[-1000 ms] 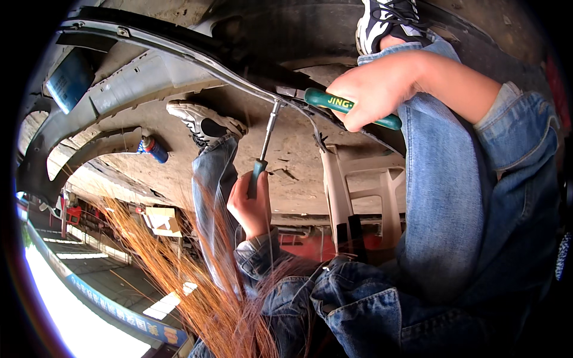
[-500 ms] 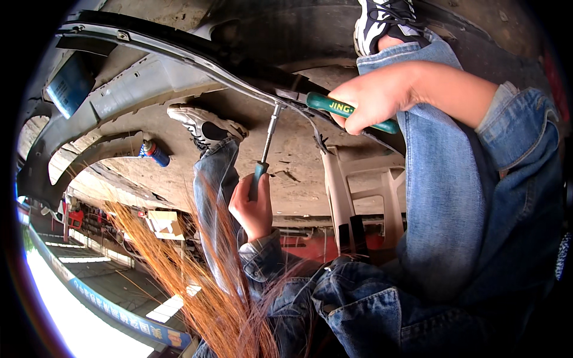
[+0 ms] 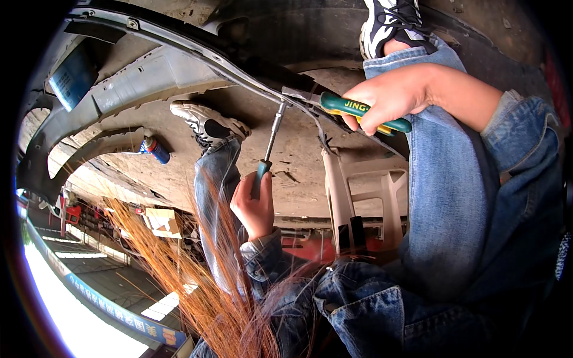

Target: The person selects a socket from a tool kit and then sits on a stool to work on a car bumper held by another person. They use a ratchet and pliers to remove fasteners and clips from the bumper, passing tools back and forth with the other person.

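My left hand (image 3: 253, 210) is closed around the dark green handle of a long-shafted socket driver (image 3: 274, 136). The driver points up, its socket end at the underside of the rim of a large grey curved panel (image 3: 173, 67), which looks like a car fender. My right hand (image 3: 395, 94) grips green-and-yellow pliers (image 3: 337, 105). Their jaws reach left to the same rim, just above the socket; whether they bite on anything there is too small to tell. Fingers of the right hand partly cover the plier handles.
A blue can (image 3: 73, 82) stands by the panel at left, and a blue spray can (image 3: 156, 150) is on the floor. A pale plastic stool (image 3: 340, 194) is below the right hand. My shoes (image 3: 210, 124) flank the work. Long hair (image 3: 185, 280) hangs across the lower left.
My right hand and the pliers have shifted a little to the right, and more of the yellow on the handles shows. The left hand with the socket driver has barely moved.
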